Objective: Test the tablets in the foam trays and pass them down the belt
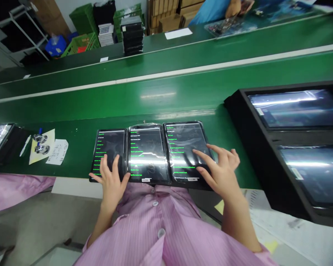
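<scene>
Three tablets lie side by side along the near bench edge, their dark screens lit with lists of mostly green text. Fingers spread, my left hand [111, 181] is over the lower part of the left tablet [113, 142], its thumb by the gap to the middle tablet [147, 159]. My right hand [220, 168] is over the right side of the right tablet [184, 142], index finger stretched toward the screen, the other fingers apart. Whether the fingertips touch the glass I cannot tell. Neither hand holds anything.
A black foam tray [248, 147] with more tablets stands at right. To the left lie a yellow paper [50, 138], a handwritten note [58, 153], a white pen [25, 145] and shiny metal items. Beyond the green conveyor [105, 99] stands a dark stack [132, 37]; another person's hand [233, 8] is behind.
</scene>
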